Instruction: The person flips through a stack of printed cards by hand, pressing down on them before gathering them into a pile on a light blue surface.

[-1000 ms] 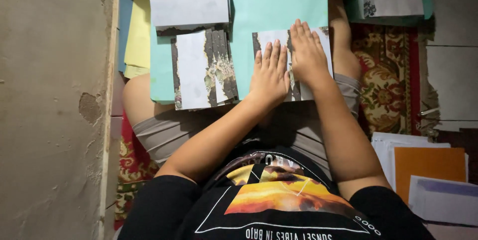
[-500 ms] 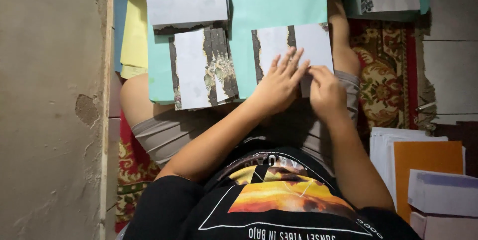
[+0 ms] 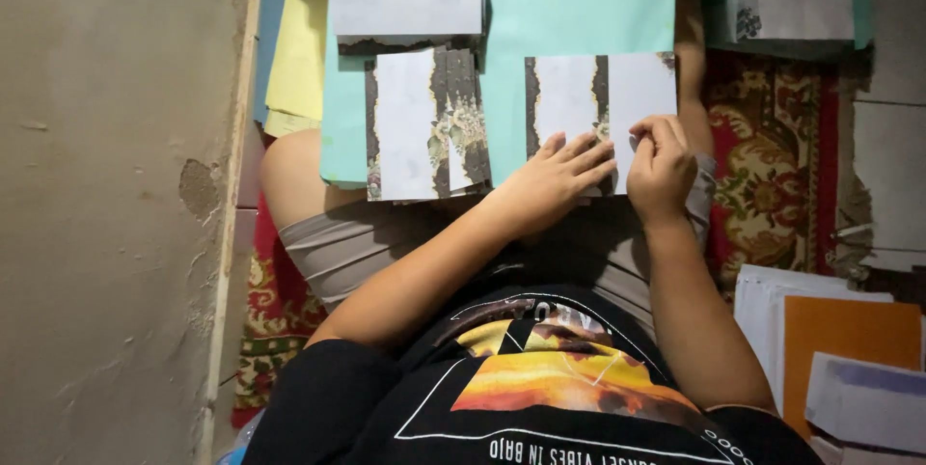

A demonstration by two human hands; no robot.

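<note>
While I watch the head view, left hand lies flat, fingers spread, pressing the white card at frame centre. Right hand pinches the card's lower edge, fingers curled. Card sits on a teal sheet across the lap; second card left of it.

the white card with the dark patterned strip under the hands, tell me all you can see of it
The white card looks like thin paper: two white panels with ragged dark edging and a dark floral strip down the middle. It lies flat on a teal sheet over the lap. The left hand rests flat on its lower edge; the right hand pinches it near the strip.
</note>
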